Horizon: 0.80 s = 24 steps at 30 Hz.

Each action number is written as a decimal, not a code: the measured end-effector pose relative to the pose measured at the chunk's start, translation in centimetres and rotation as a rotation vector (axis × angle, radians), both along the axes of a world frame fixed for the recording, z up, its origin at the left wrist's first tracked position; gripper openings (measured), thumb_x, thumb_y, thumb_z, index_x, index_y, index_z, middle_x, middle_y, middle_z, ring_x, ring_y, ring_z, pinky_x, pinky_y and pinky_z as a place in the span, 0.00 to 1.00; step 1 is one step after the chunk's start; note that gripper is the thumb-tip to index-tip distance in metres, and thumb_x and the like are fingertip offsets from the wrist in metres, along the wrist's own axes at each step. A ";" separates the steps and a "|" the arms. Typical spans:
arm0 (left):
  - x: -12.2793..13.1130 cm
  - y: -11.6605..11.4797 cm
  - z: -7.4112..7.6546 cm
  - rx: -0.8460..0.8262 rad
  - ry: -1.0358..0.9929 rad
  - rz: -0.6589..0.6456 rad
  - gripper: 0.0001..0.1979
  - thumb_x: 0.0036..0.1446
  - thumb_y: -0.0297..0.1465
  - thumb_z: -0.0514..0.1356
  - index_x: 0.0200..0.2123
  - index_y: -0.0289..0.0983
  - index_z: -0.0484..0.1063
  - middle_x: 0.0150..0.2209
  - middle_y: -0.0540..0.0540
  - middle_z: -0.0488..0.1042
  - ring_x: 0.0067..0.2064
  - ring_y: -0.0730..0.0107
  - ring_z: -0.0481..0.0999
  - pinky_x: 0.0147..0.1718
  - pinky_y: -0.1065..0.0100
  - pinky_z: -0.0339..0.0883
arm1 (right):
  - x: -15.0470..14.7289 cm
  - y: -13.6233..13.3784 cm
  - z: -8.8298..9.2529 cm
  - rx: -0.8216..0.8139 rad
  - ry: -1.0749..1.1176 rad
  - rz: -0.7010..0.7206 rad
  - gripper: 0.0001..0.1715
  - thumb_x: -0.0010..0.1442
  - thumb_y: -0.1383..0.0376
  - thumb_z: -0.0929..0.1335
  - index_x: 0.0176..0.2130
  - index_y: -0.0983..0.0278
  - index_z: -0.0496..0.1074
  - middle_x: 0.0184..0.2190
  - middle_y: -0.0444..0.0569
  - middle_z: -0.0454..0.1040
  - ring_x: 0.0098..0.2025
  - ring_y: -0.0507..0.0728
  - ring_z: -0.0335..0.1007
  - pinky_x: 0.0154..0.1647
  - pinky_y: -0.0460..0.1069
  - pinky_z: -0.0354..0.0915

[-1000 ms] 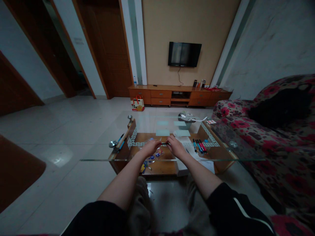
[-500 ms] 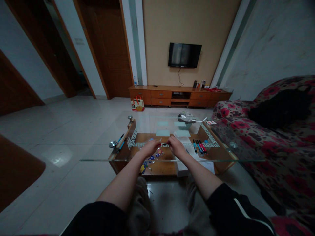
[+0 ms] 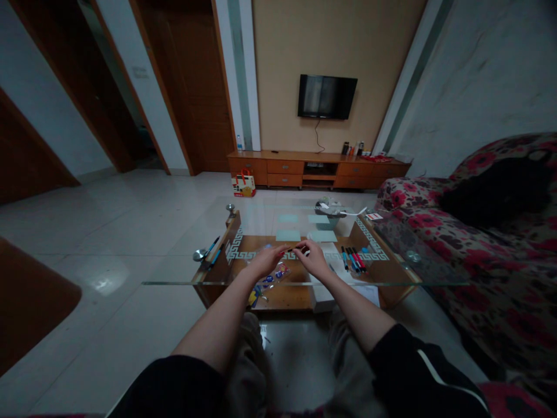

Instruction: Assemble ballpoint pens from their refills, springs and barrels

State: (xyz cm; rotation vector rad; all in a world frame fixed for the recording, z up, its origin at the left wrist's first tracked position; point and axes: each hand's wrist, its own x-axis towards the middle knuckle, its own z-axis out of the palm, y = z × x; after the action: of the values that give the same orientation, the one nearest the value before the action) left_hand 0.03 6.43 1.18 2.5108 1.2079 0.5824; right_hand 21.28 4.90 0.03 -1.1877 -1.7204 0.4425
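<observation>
Over the glass table (image 3: 174,283) my two hands come together around a small, dark, slim pen (image 3: 291,250). The fingers of my left hand (image 3: 266,261) reach out nearly straight, with the pen's left part at their tips. My right hand (image 3: 312,259) pinches the other end between thumb and index finger. Much of the pen is hidden by fingers, and it is too small to see in detail. Below my left hand is a clear plastic bag (image 3: 278,274) with blue and red printing. Several blue, black and red pens (image 3: 353,259) lie right of my right hand.
Two blue pens (image 3: 214,255) lie at the table's left side. A white box (image 3: 321,299) and papers are under the glass. A dark bowl-like object (image 3: 331,208) with plastic stands at the far edge. To the right is a flowered sofa (image 3: 474,278).
The fingers of my left hand have straightened from a more curled grip. My right hand's fingers have shifted and opened slightly around the pen. Other things stay in place.
</observation>
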 end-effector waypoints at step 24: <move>-0.3 0.6 -0.9 0.056 0.035 -0.024 0.21 0.68 0.32 0.50 0.62 0.45 0.65 0.53 0.43 0.76 0.52 0.61 0.76 0.50 0.64 0.68 | 1.6 1.5 -1.1 -0.162 0.395 -0.105 0.25 0.55 0.47 0.70 0.37 0.66 0.75 0.32 0.50 0.77 0.30 0.55 0.71 0.31 0.49 0.66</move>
State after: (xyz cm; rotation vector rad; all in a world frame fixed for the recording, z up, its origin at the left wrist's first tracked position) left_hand -0.24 7.03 0.23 2.5883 1.1885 0.5761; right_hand 22.92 6.41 -1.07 -1.2056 -1.2969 0.7116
